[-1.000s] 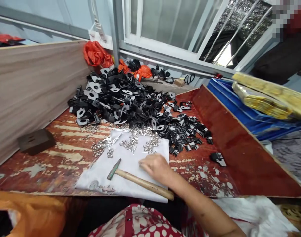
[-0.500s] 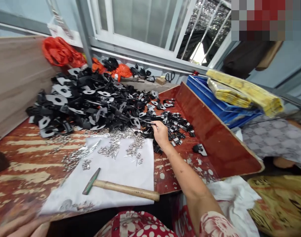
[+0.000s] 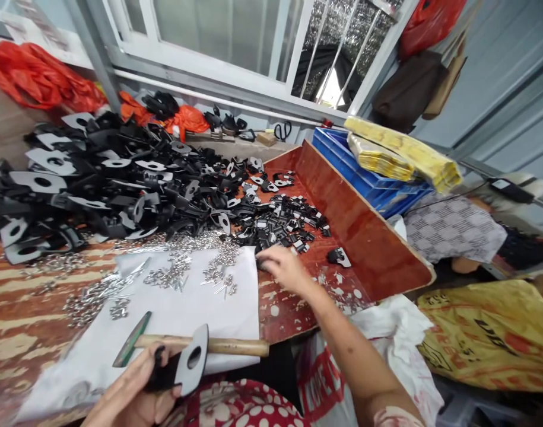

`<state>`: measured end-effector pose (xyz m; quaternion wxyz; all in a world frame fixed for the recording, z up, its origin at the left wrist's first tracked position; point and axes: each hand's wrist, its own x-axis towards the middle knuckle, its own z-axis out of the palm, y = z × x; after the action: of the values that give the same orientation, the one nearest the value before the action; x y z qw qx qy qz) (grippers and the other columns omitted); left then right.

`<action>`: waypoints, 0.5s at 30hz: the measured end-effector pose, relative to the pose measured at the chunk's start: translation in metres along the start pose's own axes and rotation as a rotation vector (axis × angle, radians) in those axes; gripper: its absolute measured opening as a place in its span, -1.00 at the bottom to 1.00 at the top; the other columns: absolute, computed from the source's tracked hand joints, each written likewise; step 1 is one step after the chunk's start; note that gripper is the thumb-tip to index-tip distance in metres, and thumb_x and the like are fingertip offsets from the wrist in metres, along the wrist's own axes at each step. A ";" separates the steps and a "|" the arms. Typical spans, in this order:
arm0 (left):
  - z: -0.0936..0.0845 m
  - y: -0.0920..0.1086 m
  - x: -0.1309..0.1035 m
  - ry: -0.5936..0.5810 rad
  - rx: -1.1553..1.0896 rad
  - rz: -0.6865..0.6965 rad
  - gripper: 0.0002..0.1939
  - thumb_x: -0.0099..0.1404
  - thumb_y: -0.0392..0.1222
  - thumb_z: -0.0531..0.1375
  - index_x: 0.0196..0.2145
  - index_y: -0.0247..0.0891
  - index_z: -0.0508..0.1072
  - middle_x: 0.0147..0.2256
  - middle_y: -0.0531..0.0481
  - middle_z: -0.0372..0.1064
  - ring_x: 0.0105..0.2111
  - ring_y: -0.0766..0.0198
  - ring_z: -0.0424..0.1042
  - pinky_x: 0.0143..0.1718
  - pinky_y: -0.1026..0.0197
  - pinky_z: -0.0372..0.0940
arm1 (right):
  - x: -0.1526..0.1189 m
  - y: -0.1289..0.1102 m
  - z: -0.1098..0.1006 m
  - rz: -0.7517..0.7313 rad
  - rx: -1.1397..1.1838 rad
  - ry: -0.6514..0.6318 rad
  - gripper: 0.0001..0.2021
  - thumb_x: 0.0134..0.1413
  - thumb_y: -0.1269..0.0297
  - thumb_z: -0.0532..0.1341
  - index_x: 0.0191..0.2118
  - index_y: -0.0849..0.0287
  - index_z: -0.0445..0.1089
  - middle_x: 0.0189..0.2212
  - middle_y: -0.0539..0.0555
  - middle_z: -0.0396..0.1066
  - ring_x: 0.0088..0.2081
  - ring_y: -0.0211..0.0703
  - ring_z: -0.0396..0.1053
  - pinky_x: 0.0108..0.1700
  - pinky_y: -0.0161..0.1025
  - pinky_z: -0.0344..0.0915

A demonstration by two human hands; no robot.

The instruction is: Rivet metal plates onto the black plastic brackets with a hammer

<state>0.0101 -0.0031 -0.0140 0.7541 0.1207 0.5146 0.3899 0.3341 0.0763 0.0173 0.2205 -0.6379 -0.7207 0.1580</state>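
The left hand (image 3: 131, 391) grips a black plastic bracket (image 3: 183, 369) with a flat grey plate pierced by a round hole; thumb and fingers close on its black part, low over the near edge of the bench (image 3: 289, 305). The right hand (image 3: 286, 270) reaches out past the white sheet (image 3: 229, 317), its fingers curled at the near edge of the heap of small black clips (image 3: 284, 222). Something dark shows at those fingertips, but I cannot tell whether it is gripped.

Just behind the held bracket, and partly hidden by it, a wooden-handled hammer (image 3: 238, 346) lies across the sheet, in neither hand. Farther in, silver metal pins (image 3: 168, 273) are scattered loose over the sheet's far part and onto the bench. Beyond them, to the left, rises a large jumbled pile of black-and-grey brackets (image 3: 115, 178).

By the look of it, work is at an early point: one bracket is in hand, while the pile, clips and pins all lie loose in quantity. Whether the held bracket has anything fitted to it is too blurred to judge. A single black-and-grey piece (image 3: 339, 257) sits apart beside the red side board (image 3: 364, 237); whether it is finished or a stray, I cannot say. Past that board stands a blue crate (image 3: 336, 151) topped with yellow-wrapped bundles (image 3: 405, 151).
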 end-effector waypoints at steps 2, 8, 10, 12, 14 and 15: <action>-0.007 0.000 0.000 0.044 -0.043 -0.002 -0.45 -0.27 0.12 0.58 -0.33 -0.09 0.56 -0.40 -0.04 0.60 -0.50 0.00 0.54 -0.62 0.11 0.45 | 0.019 0.042 -0.022 0.132 -0.107 0.104 -0.68 0.24 0.57 0.15 0.00 0.17 0.52 -0.11 0.16 0.53 -0.06 -0.10 0.41 0.10 -0.15 0.28; -0.008 -0.011 -0.015 0.091 -0.066 -0.042 -0.46 -0.26 0.12 0.58 -0.33 -0.19 0.64 -0.21 -0.14 0.65 -0.37 -0.11 0.60 -0.32 -0.06 0.53 | 0.025 0.105 -0.039 0.182 -0.115 0.174 -0.62 0.05 0.58 0.20 0.00 0.25 0.53 -0.21 0.17 0.45 -0.16 -0.06 0.40 0.01 -0.16 0.29; -0.007 -0.015 -0.015 0.060 -0.050 -0.007 -0.45 -0.29 0.09 0.60 -0.33 -0.23 0.67 -0.36 -0.15 0.63 -0.41 -0.01 0.56 -0.35 0.03 0.49 | 0.018 0.102 -0.036 0.174 -0.079 0.224 -0.66 0.16 0.52 0.13 0.00 0.27 0.51 -0.19 0.19 0.42 -0.16 -0.04 0.41 -0.02 -0.13 0.31; -0.006 -0.015 -0.012 0.049 -0.028 0.030 -0.45 -0.29 0.05 0.61 -0.32 -0.25 0.69 -0.51 -0.07 0.56 -0.50 0.13 0.49 -0.41 0.16 0.41 | 0.010 0.086 -0.028 0.156 -0.022 0.248 -0.69 0.24 0.44 0.07 0.01 0.28 0.47 -0.22 0.18 0.43 -0.20 -0.05 0.44 -0.07 -0.14 0.36; -0.004 -0.013 -0.010 0.043 0.023 0.051 -0.46 -0.22 0.05 0.60 -0.27 -0.25 0.69 -0.55 -0.01 0.50 -0.58 0.25 0.37 -0.51 0.23 0.30 | -0.001 0.058 -0.014 0.116 0.053 0.219 -0.70 0.28 0.38 0.08 0.04 0.23 0.42 -0.25 0.12 0.47 -0.26 -0.11 0.47 -0.15 -0.19 0.40; -0.003 -0.011 -0.011 0.035 0.054 0.063 -0.46 -0.17 0.06 0.58 -0.24 -0.25 0.69 -0.54 0.00 0.49 -0.61 0.29 0.32 -0.53 0.25 0.25 | -0.007 0.040 -0.004 0.075 0.109 0.189 -0.70 0.28 0.37 0.08 0.07 0.20 0.40 -0.24 0.09 0.49 -0.27 -0.14 0.47 -0.18 -0.22 0.41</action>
<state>0.0108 -0.0186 -0.0146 0.7289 0.1503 0.5339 0.4013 0.3711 0.0744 -0.0002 0.3157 -0.6637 -0.6626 0.1441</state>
